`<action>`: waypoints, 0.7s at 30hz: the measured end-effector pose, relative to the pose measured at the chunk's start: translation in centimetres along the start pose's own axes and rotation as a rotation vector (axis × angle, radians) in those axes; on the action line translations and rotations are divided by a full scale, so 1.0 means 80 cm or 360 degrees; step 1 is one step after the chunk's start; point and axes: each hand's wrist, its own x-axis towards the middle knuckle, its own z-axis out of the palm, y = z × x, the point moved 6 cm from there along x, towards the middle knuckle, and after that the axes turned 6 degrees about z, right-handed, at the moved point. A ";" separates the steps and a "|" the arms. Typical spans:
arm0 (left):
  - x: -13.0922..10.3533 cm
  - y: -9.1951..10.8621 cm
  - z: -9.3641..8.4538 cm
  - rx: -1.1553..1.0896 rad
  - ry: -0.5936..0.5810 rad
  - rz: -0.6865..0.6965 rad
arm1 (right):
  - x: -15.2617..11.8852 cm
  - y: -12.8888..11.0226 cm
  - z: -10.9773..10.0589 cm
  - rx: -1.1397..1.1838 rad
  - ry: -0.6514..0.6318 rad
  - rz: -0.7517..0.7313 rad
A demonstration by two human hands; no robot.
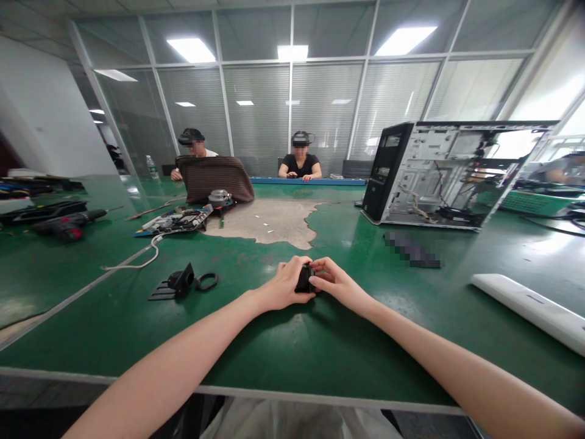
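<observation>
Both hands meet around a small black part (303,281) just over the green table (274,366). My left hand (289,281) wraps it from the left, thumb below and fingers over the top. From the other side my right hand (329,279) pinches its right edge with thumb and fingertips. Its exact kind is too small and covered to tell. To the left lie a black bracket-like piece with a round collar (179,281) and a black ring (207,281).
An opened computer case (393,177) stands at the right, with a white elongated device (525,305) nearer me. Circuit boards (178,221), a white cable (146,263) and a power drill (68,225) lie left. Two people (300,164) with headsets sit across the table.
</observation>
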 end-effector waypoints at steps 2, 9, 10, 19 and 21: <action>0.000 0.000 0.000 0.0002 0.0003 0.0006 | -0.001 0.001 0.002 0.0038 -0.0046 0.0012; -0.001 0.002 -0.001 -0.0024 0.0008 0.0025 | -0.004 -0.003 0.000 -0.0036 -0.0016 -0.0086; -0.001 0.002 -0.001 -0.0027 0.0009 0.0027 | -0.003 -0.002 0.000 -0.0035 -0.0004 -0.0079; 0.000 -0.001 0.001 -0.0018 0.0002 0.0016 | -0.001 0.002 0.000 -0.0023 0.0003 0.0003; 0.000 -0.001 0.002 -0.0009 0.0003 0.0007 | -0.006 -0.006 0.001 -0.0065 -0.0030 -0.0086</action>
